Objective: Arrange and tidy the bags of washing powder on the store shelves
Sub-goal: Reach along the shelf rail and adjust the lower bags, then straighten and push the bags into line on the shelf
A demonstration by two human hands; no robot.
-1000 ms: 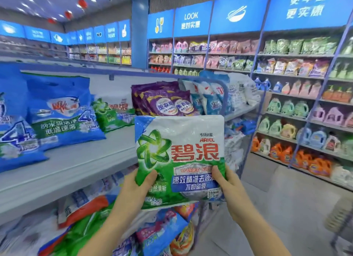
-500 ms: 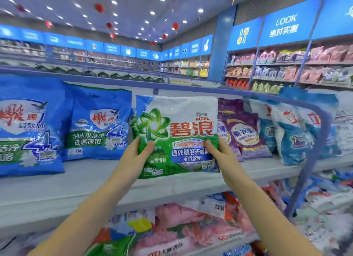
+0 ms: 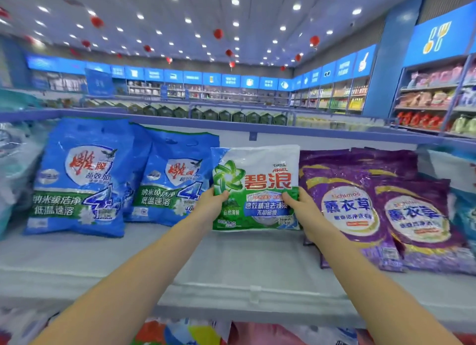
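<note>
A green and white washing powder bag (image 3: 256,182) stands upright near the back of the grey shelf (image 3: 231,265). My left hand (image 3: 212,207) grips its lower left edge and my right hand (image 3: 302,212) grips its lower right edge. The bag sits in the gap between two blue washing powder bags (image 3: 82,180) (image 3: 172,182) on its left and purple bags (image 3: 350,208) (image 3: 417,223) on its right. Its bottom edge looks level with the shelf surface; I cannot tell whether it rests on it.
A blue rail (image 3: 252,127) runs along the back of the shelf. More bags lie on the lower shelf (image 3: 195,331) under my arms. Pale bags (image 3: 13,159) sit at the far left. Stocked wall shelves (image 3: 435,100) stand at the right.
Both hands have carried the green bag up from beside the shelf end and farther back onto the shelf, into the gap between the blue and purple bags. My view has turned left.
</note>
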